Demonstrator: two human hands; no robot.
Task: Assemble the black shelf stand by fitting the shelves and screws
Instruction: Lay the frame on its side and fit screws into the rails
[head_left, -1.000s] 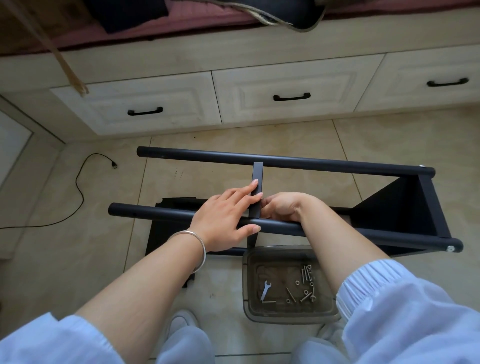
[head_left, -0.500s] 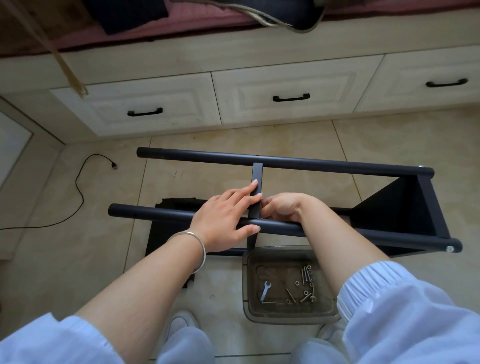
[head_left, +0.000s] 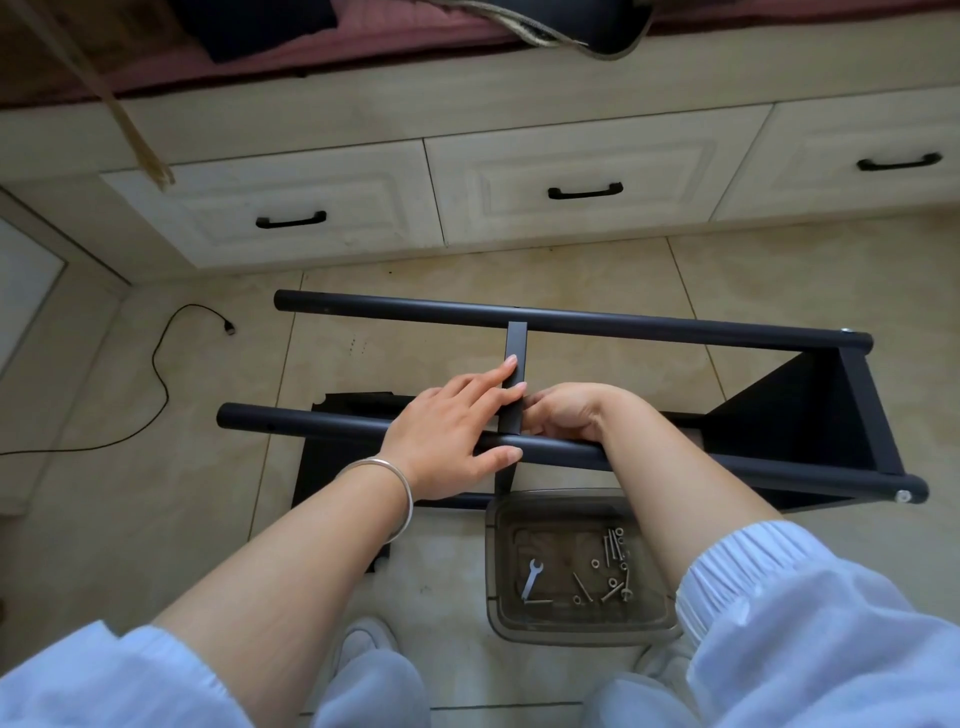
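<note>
The black shelf stand lies on its side on the tiled floor. Its near pole (head_left: 311, 423) and far pole (head_left: 649, 325) run left to right. One shelf (head_left: 810, 415) is fitted at the right end. A middle shelf (head_left: 516, 343) stands edge-on between the poles. My left hand (head_left: 452, 431) lies over the near pole, its straight fingers touching that shelf's left face. My right hand (head_left: 571, 410) curls against the shelf's right side at the near pole; its fingertips are hidden.
A clear plastic tray (head_left: 498, 571) by my knees holds several screws (head_left: 613, 545), nuts and a small wrench (head_left: 531, 577). A flat black panel (head_left: 337, 467) lies under the stand. A black cable (head_left: 161, 374) trails at the left. Cream drawers (head_left: 582, 234) line the back.
</note>
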